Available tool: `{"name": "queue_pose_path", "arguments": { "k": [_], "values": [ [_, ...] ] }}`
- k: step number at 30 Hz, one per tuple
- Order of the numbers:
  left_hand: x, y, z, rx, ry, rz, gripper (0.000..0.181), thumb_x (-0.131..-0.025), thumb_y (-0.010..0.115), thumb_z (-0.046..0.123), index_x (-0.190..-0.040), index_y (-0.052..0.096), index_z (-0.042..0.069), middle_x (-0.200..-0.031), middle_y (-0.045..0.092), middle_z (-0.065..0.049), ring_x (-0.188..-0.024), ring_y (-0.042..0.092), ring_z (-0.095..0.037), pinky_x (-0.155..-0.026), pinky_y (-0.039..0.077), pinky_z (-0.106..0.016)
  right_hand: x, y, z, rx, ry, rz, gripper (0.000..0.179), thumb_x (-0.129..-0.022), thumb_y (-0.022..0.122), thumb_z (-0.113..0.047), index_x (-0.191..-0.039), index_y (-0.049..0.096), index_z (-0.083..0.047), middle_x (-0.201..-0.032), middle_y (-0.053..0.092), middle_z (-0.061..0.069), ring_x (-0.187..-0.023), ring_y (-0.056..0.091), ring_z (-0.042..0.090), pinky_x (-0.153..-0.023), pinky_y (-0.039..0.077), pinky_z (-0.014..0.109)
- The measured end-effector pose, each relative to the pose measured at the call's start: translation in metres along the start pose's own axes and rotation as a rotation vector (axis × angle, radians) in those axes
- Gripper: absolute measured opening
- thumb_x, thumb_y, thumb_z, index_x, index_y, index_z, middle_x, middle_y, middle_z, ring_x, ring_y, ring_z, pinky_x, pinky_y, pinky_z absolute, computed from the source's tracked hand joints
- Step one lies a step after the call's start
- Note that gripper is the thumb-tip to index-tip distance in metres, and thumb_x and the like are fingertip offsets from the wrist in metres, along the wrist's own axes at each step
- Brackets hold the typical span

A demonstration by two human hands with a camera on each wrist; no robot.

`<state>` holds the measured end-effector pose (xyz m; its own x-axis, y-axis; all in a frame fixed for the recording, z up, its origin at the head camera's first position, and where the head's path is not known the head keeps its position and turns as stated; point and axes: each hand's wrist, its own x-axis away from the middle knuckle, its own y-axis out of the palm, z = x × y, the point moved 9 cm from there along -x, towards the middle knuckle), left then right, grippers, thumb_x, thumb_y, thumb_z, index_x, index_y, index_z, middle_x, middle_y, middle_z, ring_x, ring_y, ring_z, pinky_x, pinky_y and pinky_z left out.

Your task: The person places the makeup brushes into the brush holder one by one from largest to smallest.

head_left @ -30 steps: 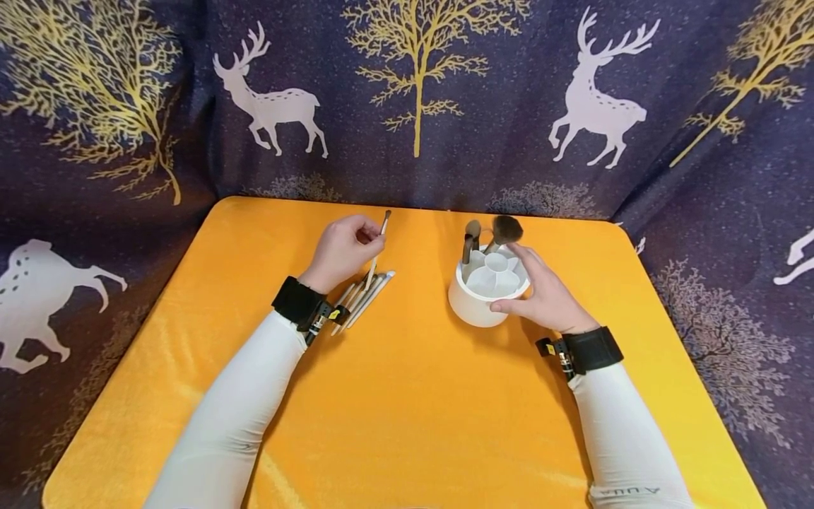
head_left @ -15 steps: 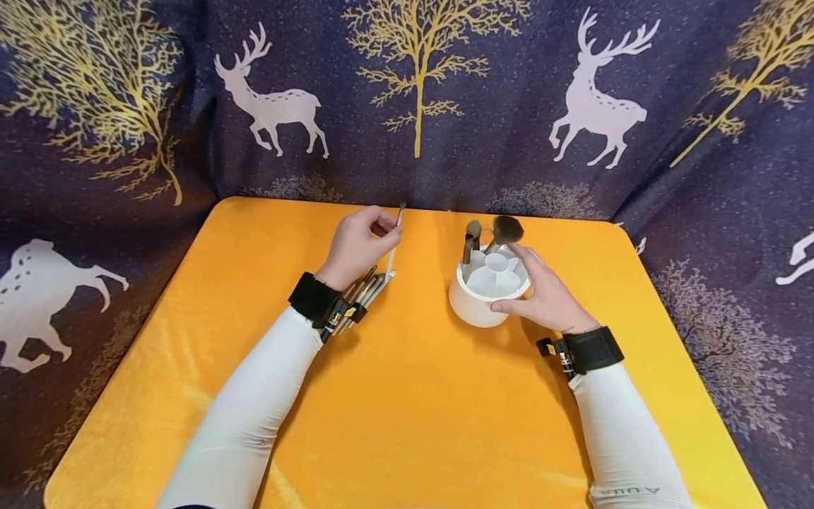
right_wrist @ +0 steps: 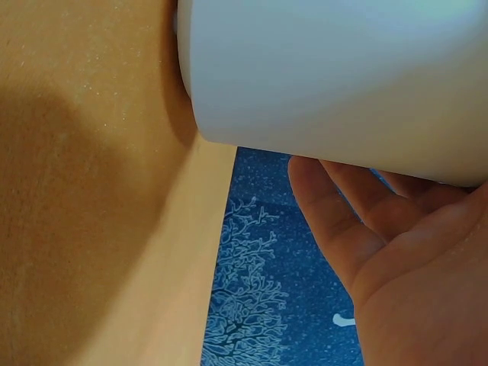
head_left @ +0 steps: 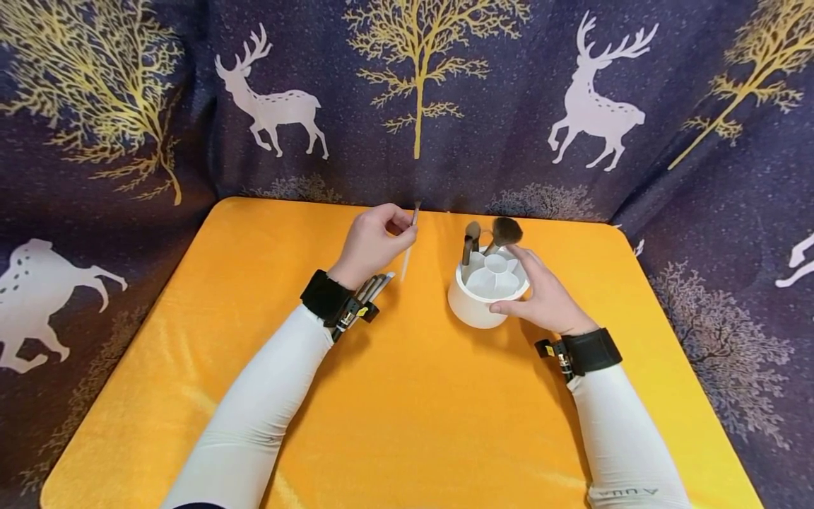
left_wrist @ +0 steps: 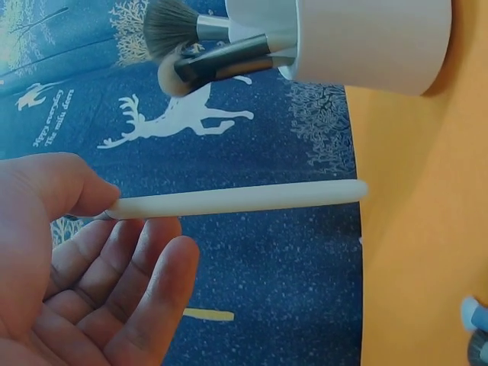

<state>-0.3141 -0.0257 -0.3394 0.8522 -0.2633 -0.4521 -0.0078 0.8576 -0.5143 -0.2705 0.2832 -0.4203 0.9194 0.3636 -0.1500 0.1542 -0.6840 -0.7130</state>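
Between thumb and fingers my left hand [head_left: 378, 242] pinches a thin makeup brush [left_wrist: 252, 198], its pale handle pointing down above the table. The brush's dark tip shows past the fingers in the head view. To the right, my right hand [head_left: 552, 300] holds a round white brush holder [head_left: 475, 307], thumb on the near side and fingers around the far rim. Petal-shaped dividers fill the holder's top. Several brushes stand in its far part, among them a large fluffy brush [head_left: 506, 230]. In the right wrist view the fingers [right_wrist: 328, 206] touch the holder's wall.
Several more brushes [head_left: 372, 288] lie together on the yellow table [head_left: 420, 410], partly hidden under my left wrist. A dark curtain [head_left: 375, 170] with deer and trees hangs right behind the table's far edge.
My left hand has carried the pinched brush up off the pile and to the right, toward the holder. The right hand and the holder stay in place.
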Motion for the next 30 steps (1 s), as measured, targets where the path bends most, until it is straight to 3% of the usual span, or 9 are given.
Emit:
{"name": "queue_pose_path", "arguments": {
  "k": [30],
  "values": [
    [-0.007, 0.024, 0.022, 0.045, 0.054, -0.01, 0.009, -0.104, 0.079, 0.014, -0.108, 0.078, 0.006, -0.1, 0.076, -0.004, -0.092, 0.07, -0.019, -0.086, 0.056, -0.036, 0.001, 0.0, -0.001, -0.017, 0.003, -0.007, 0.12, -0.084, 0.101, -0.034, -0.178, 0.028, -0.022, -0.173, 0.039, 0.017, -0.152, 0.044, 0.045, -0.118, 0.037, 0.076]
  ]
}}
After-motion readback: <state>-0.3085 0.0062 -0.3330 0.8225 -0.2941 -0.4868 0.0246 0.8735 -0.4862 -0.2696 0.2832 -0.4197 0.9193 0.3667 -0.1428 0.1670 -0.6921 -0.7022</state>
